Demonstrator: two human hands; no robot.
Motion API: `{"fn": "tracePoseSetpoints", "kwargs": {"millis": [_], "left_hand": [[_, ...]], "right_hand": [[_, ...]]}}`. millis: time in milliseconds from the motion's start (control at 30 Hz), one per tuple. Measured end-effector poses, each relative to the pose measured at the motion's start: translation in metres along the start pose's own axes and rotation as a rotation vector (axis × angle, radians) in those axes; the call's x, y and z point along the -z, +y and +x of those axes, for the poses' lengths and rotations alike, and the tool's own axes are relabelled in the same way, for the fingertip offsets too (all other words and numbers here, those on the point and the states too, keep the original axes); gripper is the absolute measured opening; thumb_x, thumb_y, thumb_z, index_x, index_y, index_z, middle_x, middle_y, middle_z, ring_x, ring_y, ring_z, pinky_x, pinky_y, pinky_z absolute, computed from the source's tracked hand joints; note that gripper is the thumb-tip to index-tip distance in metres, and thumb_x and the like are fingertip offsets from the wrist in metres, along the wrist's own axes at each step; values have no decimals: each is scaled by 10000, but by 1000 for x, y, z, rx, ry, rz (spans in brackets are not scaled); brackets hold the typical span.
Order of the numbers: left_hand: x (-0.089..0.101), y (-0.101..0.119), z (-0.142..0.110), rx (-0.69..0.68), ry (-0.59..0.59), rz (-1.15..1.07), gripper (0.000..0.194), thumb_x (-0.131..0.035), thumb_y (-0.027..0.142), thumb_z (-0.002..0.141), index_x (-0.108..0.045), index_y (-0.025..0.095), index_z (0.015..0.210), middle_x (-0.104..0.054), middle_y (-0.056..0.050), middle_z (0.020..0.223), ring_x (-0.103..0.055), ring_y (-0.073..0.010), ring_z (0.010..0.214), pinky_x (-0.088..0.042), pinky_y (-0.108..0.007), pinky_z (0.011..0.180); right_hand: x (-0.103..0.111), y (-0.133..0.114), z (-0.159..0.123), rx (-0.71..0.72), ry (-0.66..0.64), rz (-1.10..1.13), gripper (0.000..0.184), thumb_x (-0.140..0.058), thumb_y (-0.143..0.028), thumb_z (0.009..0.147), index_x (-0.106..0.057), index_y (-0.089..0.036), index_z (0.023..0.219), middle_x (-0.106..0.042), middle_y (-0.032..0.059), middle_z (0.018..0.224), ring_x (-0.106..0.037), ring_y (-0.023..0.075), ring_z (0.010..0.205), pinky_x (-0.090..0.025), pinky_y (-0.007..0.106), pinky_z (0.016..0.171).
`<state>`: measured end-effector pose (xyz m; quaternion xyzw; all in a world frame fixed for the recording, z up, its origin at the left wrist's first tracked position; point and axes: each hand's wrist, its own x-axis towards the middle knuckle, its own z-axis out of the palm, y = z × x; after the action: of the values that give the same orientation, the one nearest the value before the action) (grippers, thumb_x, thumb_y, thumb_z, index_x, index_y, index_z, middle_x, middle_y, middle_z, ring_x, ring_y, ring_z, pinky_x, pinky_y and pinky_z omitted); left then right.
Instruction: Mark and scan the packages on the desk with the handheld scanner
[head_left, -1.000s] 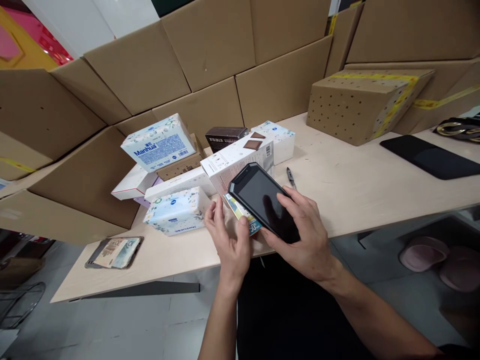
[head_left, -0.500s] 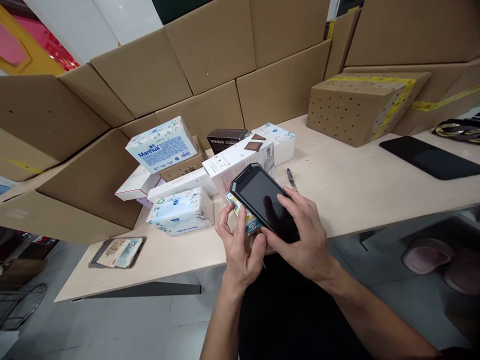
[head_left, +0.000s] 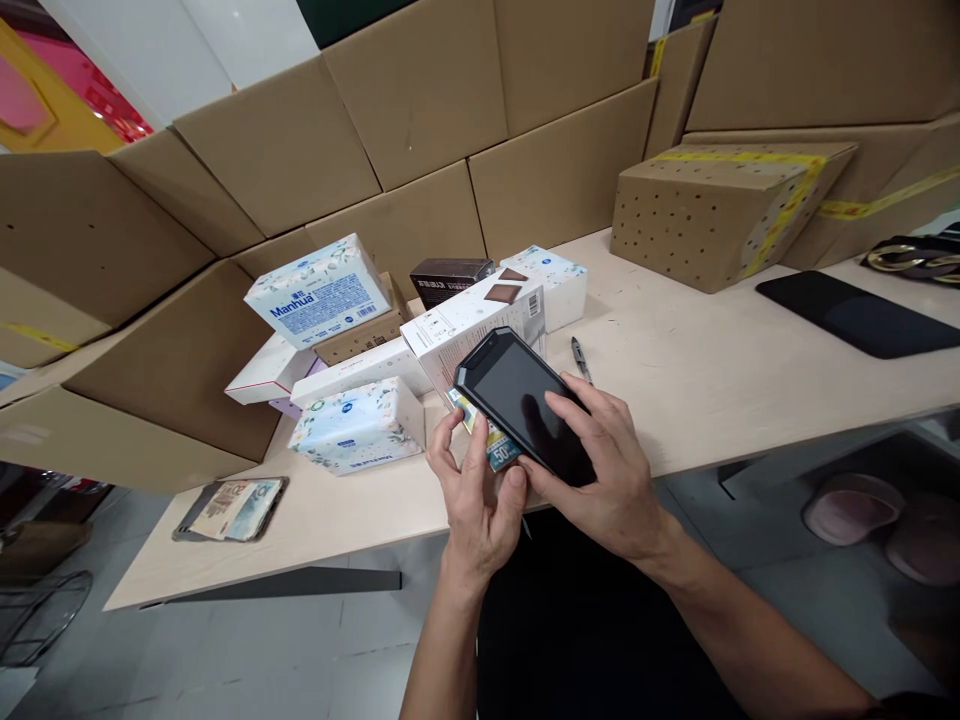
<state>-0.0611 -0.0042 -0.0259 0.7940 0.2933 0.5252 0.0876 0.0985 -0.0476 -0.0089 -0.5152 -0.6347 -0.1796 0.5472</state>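
The black handheld device (head_left: pixel 510 385) sat in the right grip (head_left: pixel 619 470), thumb and fingers closed around its lower end, screen up. Under it, between the two grips, a colourful card (head_left: pixel 502 453) poked out. The left grip (head_left: pixel 476 510) was half curled, fingertips at the card's edge; from where I stood I couldn't tell whether it pinched it. Just beyond both grips a white box (head_left: pixel 476 315) rested on the desk (head_left: pixel 712 400), a pen (head_left: pixel 580 360) past the right grip, a tissue pack (head_left: pixel 358 425) left of the left one.
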Motion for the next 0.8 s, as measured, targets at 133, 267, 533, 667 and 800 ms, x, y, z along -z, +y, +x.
{"fn": "tracePoseSetpoints", "kwargs": {"millis": [133, 267, 533, 667, 800], "left_hand": [[0, 1, 0, 18, 1, -10, 614, -571, 331, 970, -371, 325, 1550, -343, -136, 1516, -350, -306, 1460, -346, -526, 1178], [0, 2, 0, 13, -6, -24, 617, -577, 333, 965, -376, 316, 1548, -336, -138, 1517, -337, -312, 1468, -345, -526, 1180], [0, 4, 0, 19, 1, -18, 642, -585, 334, 952, -355, 321, 1552, -366, -143, 1486, -355, -314, 1455, -365, -549, 1164], [-1, 4, -1, 66, 24, -46, 702, -599, 378, 940, -299, 306, 1571, -368, -148, 1491, -348, -320, 1458, -362, -545, 1163], [1, 3, -2, 165, 42, -92, 723, -607, 441, 932, -288, 316, 1569, -368, -140, 1537, -337, -324, 1474, -324, -550, 1184]], "right_hand": [[-1, 0, -1, -16, 0, 10, 667, -749, -270, 818, -479, -172, 1421, -567, 233, 1379, -567, 364, 1293, -532, 579, 1003], [-2, 0, -2, -43, 1, 4, 697, -760, -278, 811, -468, -168, 1434, -568, 235, 1384, -566, 363, 1295, -525, 579, 1015], [-1, 1, -3, -46, -13, 16, 712, -757, -290, 818, -449, -175, 1450, -563, 226, 1398, -568, 362, 1283, -537, 576, 996], [-1, 1, -2, -55, -20, 13, 722, -752, -307, 824, -436, -203, 1465, -565, 207, 1402, -573, 359, 1274, -539, 582, 993], [0, 1, -1, -59, -17, 20, 728, -763, -308, 817, -443, -201, 1462, -568, 205, 1401, -576, 355, 1268, -536, 580, 1001]]}}
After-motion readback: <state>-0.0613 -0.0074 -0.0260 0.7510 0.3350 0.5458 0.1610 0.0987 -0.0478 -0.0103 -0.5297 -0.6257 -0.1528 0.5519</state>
